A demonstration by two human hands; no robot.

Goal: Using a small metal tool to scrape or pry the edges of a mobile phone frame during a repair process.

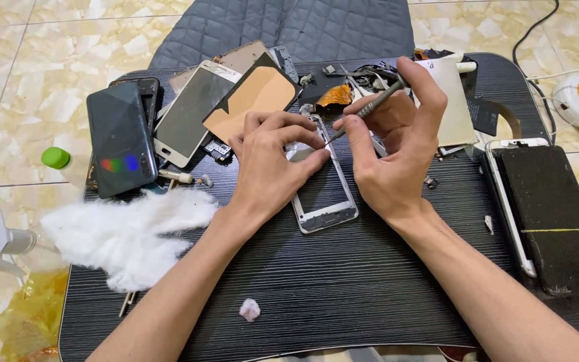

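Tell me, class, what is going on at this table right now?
A person works on a silver phone frame lying on a dark table. The left hand steadies the frame, while the right hand grips a thin screwdriver with its tip at the frame's upper edge. Other phones and loose panels lie behind, and a wad of white cotton sits to the left.
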